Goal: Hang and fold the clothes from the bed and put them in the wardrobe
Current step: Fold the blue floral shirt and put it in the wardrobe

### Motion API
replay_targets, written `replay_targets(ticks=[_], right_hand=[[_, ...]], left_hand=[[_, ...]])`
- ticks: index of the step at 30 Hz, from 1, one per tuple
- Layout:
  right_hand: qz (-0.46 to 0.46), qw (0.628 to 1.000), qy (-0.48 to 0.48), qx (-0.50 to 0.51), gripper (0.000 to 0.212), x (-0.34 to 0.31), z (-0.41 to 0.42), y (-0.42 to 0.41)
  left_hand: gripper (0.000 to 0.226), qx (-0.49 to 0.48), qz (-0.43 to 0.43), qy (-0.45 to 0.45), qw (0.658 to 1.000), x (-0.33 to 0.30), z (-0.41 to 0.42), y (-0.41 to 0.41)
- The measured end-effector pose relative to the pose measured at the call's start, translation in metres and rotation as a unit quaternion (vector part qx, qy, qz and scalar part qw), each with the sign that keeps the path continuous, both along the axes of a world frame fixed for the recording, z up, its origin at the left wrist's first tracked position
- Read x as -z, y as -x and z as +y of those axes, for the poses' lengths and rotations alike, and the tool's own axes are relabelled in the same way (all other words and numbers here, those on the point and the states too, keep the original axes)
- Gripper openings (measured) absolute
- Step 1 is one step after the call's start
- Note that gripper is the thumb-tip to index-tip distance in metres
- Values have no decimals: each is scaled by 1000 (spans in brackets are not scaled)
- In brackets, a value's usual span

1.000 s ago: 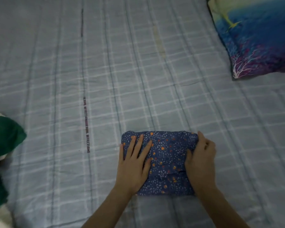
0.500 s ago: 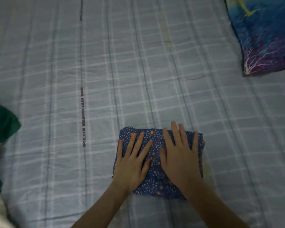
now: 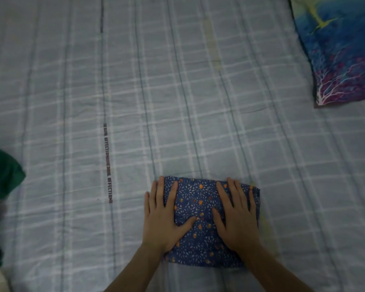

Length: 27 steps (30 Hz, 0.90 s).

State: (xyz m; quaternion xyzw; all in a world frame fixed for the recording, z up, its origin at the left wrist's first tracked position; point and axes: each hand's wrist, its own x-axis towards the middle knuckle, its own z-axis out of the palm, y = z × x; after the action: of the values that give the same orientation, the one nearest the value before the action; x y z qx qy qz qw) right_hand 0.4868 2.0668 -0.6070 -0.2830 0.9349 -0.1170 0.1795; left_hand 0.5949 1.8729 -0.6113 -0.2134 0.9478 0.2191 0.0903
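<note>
**Both hands flat on folded floral garment at lower centre of bed**

Pressed flat under two bare hands: a folded garment (image 3: 200,209) of thin blue cloth, printed with small white leaf flecks and orange dots, squared into a compact, roughly rectangular packet with soft, slightly rounded corners. Located lower centre of the frame, lying directly on the bed (image 3: 177,102).

Left hand (image 3: 164,216) spread over the packet's left edge, fingers straight and fanned, outer fingers reaching past the cloth onto the sheet, thumb angled inward across the print. Not clenched, nothing gripped. Right hand (image 3: 236,218) laid palm down on the packet's right half, fingers extended toward the far edge, thumb pointing toward the middle. Likewise relaxed and flat, pressing rather than grasping. A strip of patterned cloth visible between the two thumbs, a narrow margin showing beyond the right hand's outer side, and the near edge showing between the wrists.

Beneath it all, a pale grey-blue sheet in a woven check of lighter bands and thin dark lines, lightly creased, with a vertical line of small printed lettering left of centre. At upper right, the corner of a pillow (image 3: 343,55) in glossy blue with pink and white coral branching. At the left edge, a bunched mass of dark green fabric (image 3: 2,175), well apart from the garment.
</note>
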Motion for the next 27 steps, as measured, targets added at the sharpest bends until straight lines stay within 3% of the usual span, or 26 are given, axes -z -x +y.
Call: replay_targets(ticks=[5, 8, 10, 13, 15, 17, 20, 23, 27], right_hand=[[-12, 1000, -9, -9, 73, -5, -1, 2], [-14, 999, -33, -3, 69, -20, -8, 16], [-47, 994, -99, -24, 66, -39, -19, 31], [-69, 972, -213, -77, 73, -58, -36, 58], [-82, 957, -251, -122, 65, -68, -44, 72], [-128, 941, -263, -170, 53, -77, -43, 78], [-176, 932, -219, -230, 58, -107, -28, 84], [-135, 934, -143, -298, 56, -152, -12, 88], [-84, 940, -39, -328, 48, -217, -15, 85]], left_hand=[[56, -22, 8, -59, 998, -16, -5, 5], [47, 7, -13, -70, 997, -41, -29, 36], [50, 91, -75, -96, 988, -52, -53, 62], [74, 160, -219, -113, 956, -72, -70, 89], [88, 167, -292, -78, 939, -89, -64, 101], [86, 222, -341, 5, 913, -108, -51, 104], [71, 268, -331, 54, 903, -143, -37, 88], [55, 199, -312, -14, 929, -189, -35, 60], [45, 130, -254, 16, 958, -258, -48, 35]])
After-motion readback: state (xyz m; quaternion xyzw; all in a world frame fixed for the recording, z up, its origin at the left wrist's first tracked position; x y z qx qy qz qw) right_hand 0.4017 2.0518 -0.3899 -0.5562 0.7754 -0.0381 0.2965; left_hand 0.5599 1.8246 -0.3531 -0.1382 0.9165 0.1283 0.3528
